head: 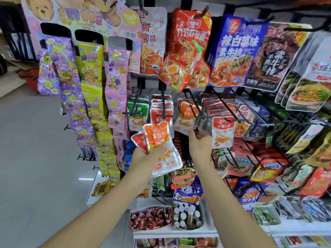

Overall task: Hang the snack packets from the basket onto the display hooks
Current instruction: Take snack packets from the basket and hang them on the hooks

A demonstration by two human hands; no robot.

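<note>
My left hand [146,154] grips a fanned bunch of small orange-and-white snack packets [157,138] in front of the rack's middle row. My right hand [199,141] reaches up under the black display hook [194,108] that carries matching orange packets [187,113]; its fingertips touch the lowest packet there, and whether they pinch it is hidden by blur. Left of that, another hook holds a stack of red-orange packets [161,111]. No basket shows in the head view.
Large snack bags [186,51] hang on the top row. Long candy strips [89,86] dangle at the left. Lower hooks at right hold many mixed packets [268,167]. A white shelf [175,231] below carries boxes of small items. Grey floor lies at left.
</note>
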